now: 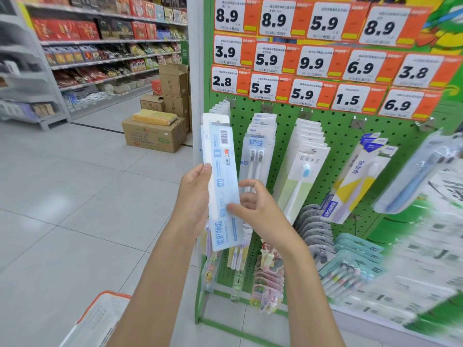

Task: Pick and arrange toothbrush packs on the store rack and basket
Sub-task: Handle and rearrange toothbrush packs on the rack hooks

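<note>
I hold a stack of light-blue toothbrush packs point(221, 176) upright, backs toward me, in front of the left edge of the green pegboard rack point(335, 136). My left hand point(194, 199) grips the packs along their left side, thumb on the front. My right hand point(255, 209) pinches the lower right edge of the front pack. More toothbrush packs point(258, 146) hang on hooks just right of the held ones. A white basket with an orange rim point(100, 319) stands on the floor at lower left.
Price cards point(325, 58) cover the top of the rack. Further packs hang at the middle point(303, 166) and right point(358, 179), with small items lower down. Cardboard boxes point(155, 134) sit on the tiled floor behind; stocked shelves point(100, 46) line the aisle at left.
</note>
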`<state>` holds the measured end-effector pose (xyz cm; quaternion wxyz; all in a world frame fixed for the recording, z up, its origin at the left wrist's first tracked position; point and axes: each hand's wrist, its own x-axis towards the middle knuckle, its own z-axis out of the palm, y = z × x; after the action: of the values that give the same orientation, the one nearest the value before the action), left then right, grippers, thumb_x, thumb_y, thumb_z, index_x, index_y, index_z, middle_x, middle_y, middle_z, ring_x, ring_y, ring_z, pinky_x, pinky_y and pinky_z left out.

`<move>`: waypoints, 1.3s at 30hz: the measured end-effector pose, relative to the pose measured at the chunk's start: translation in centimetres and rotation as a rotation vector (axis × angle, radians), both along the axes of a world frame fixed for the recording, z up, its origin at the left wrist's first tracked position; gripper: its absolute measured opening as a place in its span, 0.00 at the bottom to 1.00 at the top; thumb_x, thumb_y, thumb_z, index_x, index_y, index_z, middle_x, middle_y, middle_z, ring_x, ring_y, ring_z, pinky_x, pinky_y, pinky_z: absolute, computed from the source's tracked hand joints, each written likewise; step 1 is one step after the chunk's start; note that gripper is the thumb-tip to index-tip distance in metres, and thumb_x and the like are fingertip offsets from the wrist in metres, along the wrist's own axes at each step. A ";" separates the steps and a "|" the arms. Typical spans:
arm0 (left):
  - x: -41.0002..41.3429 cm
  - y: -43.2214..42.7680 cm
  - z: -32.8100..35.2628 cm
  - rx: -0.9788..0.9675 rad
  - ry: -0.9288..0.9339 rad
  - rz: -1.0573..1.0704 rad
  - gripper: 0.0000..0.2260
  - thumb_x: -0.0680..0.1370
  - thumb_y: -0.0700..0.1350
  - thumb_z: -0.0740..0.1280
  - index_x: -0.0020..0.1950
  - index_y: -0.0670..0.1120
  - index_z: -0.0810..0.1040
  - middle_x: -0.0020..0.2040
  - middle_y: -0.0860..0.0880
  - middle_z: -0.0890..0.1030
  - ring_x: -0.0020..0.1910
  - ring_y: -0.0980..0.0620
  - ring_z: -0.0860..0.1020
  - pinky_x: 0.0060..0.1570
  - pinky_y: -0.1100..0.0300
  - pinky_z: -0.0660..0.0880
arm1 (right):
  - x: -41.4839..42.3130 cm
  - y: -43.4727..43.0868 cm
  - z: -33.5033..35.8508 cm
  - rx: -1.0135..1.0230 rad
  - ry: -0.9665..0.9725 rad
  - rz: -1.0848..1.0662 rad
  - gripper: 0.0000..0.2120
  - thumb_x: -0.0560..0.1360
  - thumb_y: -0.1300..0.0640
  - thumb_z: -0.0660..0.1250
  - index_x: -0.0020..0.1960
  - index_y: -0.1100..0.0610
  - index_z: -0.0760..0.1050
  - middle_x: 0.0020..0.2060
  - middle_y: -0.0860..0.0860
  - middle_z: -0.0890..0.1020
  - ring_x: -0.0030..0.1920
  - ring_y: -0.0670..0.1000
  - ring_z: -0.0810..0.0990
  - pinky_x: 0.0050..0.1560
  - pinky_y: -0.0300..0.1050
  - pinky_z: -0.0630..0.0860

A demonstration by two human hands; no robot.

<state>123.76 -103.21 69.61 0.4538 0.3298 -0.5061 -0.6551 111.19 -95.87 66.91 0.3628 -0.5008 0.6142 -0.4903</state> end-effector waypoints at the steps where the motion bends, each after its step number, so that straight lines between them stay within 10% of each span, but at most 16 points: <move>1: 0.1 -0.1 -0.1 0.013 0.013 -0.002 0.14 0.85 0.45 0.55 0.53 0.46 0.80 0.49 0.47 0.86 0.48 0.48 0.84 0.52 0.48 0.80 | -0.1 0.0 -0.1 0.006 -0.015 0.004 0.18 0.77 0.55 0.70 0.63 0.50 0.68 0.51 0.48 0.86 0.52 0.49 0.84 0.57 0.55 0.79; 7: 0.0 -0.7 -0.7 0.053 0.089 -0.012 0.13 0.85 0.45 0.55 0.56 0.45 0.79 0.50 0.47 0.85 0.46 0.51 0.84 0.48 0.54 0.81 | -0.4 0.5 -0.6 0.018 -0.074 0.108 0.09 0.77 0.59 0.70 0.57 0.55 0.79 0.50 0.48 0.86 0.51 0.48 0.85 0.47 0.40 0.80; 19: -0.4 -0.2 -0.8 0.122 0.164 -0.175 0.13 0.84 0.43 0.56 0.61 0.40 0.78 0.53 0.41 0.84 0.50 0.45 0.83 0.49 0.52 0.81 | -1.1 -0.5 0.5 -0.094 0.034 -0.083 0.11 0.79 0.49 0.67 0.48 0.55 0.82 0.44 0.51 0.87 0.46 0.54 0.85 0.45 0.50 0.78; 28: -0.9 -0.2 -1.3 0.171 0.190 -0.251 0.16 0.83 0.44 0.57 0.66 0.38 0.75 0.61 0.38 0.80 0.63 0.40 0.78 0.64 0.43 0.73 | -0.8 -1.6 2.5 -0.311 0.303 -0.353 0.29 0.78 0.51 0.69 0.75 0.47 0.63 0.53 0.39 0.76 0.45 0.45 0.77 0.48 0.41 0.77; 36: -2.1 0.5 -1.1 0.004 0.109 -0.300 0.08 0.82 0.45 0.62 0.59 0.44 0.75 0.48 0.46 0.82 0.44 0.52 0.79 0.42 0.57 0.77 | 0.4 -0.8 3.6 -0.323 0.331 -0.206 0.26 0.83 0.47 0.56 0.79 0.52 0.57 0.74 0.44 0.67 0.69 0.34 0.65 0.70 0.38 0.64; 39: -2.7 0.4 -1.0 -0.079 0.081 -0.316 0.09 0.81 0.43 0.66 0.60 0.45 0.73 0.55 0.43 0.82 0.52 0.49 0.81 0.47 0.54 0.77 | 0.9 -0.4 3.6 -0.342 0.315 -0.178 0.22 0.84 0.47 0.52 0.76 0.52 0.63 0.73 0.45 0.68 0.70 0.34 0.62 0.72 0.35 0.58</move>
<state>121.07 -102.79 68.61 0.3780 0.2013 -0.5583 -0.7105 112.05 -96.29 70.48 0.1281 -0.5691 0.6129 -0.5330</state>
